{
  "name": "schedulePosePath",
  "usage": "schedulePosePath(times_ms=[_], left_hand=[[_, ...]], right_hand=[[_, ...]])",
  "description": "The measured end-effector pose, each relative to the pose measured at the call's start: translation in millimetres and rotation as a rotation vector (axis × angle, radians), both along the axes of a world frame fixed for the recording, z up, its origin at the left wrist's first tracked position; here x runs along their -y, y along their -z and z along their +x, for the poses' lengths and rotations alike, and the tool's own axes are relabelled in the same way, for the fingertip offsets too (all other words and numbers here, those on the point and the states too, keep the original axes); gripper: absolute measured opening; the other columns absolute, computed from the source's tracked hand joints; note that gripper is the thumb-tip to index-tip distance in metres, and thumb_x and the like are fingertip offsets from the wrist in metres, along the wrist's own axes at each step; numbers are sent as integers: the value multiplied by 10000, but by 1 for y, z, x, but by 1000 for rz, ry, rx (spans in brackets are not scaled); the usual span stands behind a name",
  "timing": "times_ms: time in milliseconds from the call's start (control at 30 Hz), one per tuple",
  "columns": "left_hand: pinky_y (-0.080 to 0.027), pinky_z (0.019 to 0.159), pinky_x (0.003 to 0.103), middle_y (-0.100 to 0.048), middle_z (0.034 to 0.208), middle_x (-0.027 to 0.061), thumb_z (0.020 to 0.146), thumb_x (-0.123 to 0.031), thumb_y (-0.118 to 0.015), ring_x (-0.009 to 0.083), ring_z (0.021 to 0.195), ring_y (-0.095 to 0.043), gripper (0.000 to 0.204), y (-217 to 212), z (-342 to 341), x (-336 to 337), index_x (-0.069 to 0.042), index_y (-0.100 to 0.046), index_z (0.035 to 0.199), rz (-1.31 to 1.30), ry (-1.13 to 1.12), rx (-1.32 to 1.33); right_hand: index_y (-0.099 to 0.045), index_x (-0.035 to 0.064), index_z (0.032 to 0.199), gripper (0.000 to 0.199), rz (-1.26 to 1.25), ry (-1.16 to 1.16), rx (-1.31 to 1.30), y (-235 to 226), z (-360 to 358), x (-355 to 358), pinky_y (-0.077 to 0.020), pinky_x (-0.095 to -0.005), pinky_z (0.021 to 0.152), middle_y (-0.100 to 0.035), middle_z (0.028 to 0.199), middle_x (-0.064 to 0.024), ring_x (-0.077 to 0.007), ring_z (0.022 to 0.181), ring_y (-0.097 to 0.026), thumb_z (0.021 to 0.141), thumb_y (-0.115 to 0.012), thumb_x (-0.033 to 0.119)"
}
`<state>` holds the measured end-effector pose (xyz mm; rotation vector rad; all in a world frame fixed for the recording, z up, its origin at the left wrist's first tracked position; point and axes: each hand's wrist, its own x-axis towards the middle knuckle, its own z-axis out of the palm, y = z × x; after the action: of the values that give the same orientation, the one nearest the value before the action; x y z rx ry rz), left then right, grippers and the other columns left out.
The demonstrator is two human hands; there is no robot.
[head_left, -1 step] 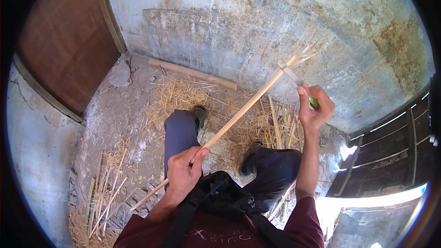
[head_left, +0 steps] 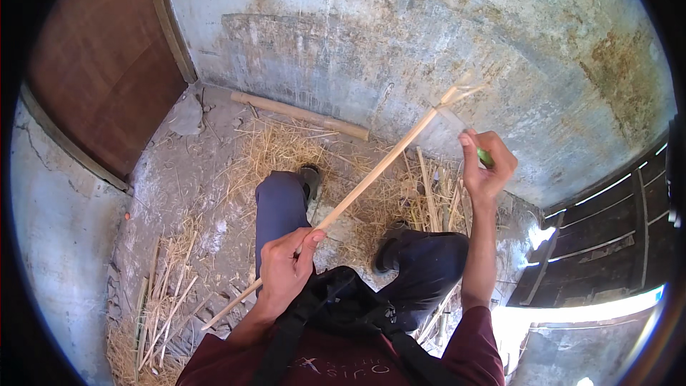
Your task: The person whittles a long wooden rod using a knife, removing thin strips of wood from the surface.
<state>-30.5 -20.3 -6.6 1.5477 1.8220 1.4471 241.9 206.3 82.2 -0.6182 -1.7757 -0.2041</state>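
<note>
A long pale strip of what looks like bamboo (head_left: 379,169) slants from beside my left forearm up to the right. My left hand (head_left: 286,266) is closed round its lower part, thumb on top, with the tail end sticking out below. Thin slivers splay from the strip's far end. My right hand (head_left: 489,164) grips a knife (head_left: 450,119) by its green handle, fingers wrapped round it. The knife's blade, smeared by motion, lies across the strip just below the slivers.
Straw-like shavings (head_left: 275,151) litter the floor around my feet. Cut sticks (head_left: 153,307) lie at the lower left, more (head_left: 429,193) by my right knee. A thick pole (head_left: 300,114) rests along the stained wall (head_left: 400,36). A brown door (head_left: 107,57) stands at left, dark slats (head_left: 600,236) at right.
My right hand and the knife have shifted very slightly left and up. The strip's far end has moved a touch; my left hand keeps its place.
</note>
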Motion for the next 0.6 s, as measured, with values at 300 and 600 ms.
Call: schedulePosePath(times_ms=[300, 600], left_hand=[[-257, 475, 304, -477, 539, 14, 1090, -168, -665, 44, 504, -384, 259, 10, -18, 20, -4, -814, 957, -130, -65, 51], [-281, 498, 307, -446, 553, -3, 1133, -256, -610, 58, 523, -388, 340, 39, -37, 5, -15, -802, 988, -259, 16, 199]], right_hand=[[-691, 22, 794, 274, -531, 301, -204, 41, 126, -111, -447, -276, 644, -628, 667, -34, -61, 676, -529, 1009, -777, 169], [-719, 87, 881, 417, -918, 506, 55, 100, 122, -94, -514, -439, 685, -714, 721, -116, -293, 668, -677, 906, -807, 494]])
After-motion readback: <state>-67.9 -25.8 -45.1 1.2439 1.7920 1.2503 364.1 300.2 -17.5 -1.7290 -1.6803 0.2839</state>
